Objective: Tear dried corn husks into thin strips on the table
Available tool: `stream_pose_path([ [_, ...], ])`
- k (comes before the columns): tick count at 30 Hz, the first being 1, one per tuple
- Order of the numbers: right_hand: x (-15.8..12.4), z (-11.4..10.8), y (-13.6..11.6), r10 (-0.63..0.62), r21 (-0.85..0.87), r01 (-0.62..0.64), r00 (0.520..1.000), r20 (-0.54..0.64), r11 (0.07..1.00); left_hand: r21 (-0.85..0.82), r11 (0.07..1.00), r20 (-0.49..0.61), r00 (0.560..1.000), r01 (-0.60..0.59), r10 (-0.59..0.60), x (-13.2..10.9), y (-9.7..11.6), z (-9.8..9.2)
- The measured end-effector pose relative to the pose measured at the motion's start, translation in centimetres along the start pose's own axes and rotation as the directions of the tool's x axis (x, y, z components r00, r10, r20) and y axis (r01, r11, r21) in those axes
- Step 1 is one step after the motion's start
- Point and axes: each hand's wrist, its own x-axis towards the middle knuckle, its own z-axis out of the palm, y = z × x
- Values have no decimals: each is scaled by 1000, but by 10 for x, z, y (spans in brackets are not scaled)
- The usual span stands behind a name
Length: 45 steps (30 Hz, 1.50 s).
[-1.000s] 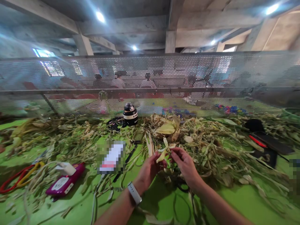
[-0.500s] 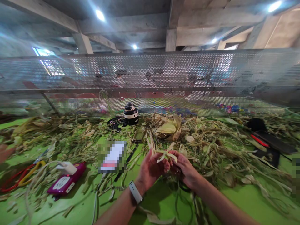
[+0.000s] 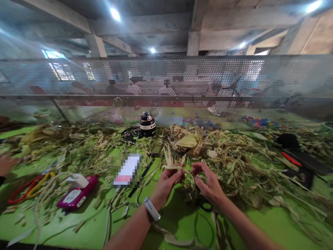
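Observation:
My left hand [image 3: 166, 183] and my right hand [image 3: 208, 184] are raised over a green table [image 3: 182, 222] strewn with dried corn husks [image 3: 234, 163]. Both pinch the same pale husk strip [image 3: 182, 167], which stretches between the fingertips of the two hands. A white watch band [image 3: 151, 209] is on my left wrist. A bigger yellow-green husk bundle [image 3: 188, 140] lies just behind my hands.
A magenta power bank [image 3: 76, 194] with a white plug lies at left, beside red and yellow scissors handles [image 3: 26, 187]. A black-and-white round device [image 3: 147, 124] stands by the perforated metal screen [image 3: 166, 90]. Black pouches [image 3: 299, 159] lie at right. Another person's hand [image 3: 6, 163] shows at far left.
My hands came together around the strip, then drew apart again, pulling it sideways between them. The view shifted a little to the left, and another person's hand came in at far left.

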Motion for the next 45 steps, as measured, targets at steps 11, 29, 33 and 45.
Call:
stream_pose_path([
  [11,-8,16,5,-174,-272,207,974,142,940,99,994,-110,992,-43,54,6,-1,0],
  [29,0,3,-1,-335,-456,349,935,114,819,466,878,191,982,-105,16,2,9,-2],
  [33,4,3,1,-163,-270,168,986,42,948,439,897,160,987,-50,-24,1,9,-1],
  [45,-4,0,-12,-340,-212,345,939,61,914,207,969,23,991,-137,135,0,9,-1],
])
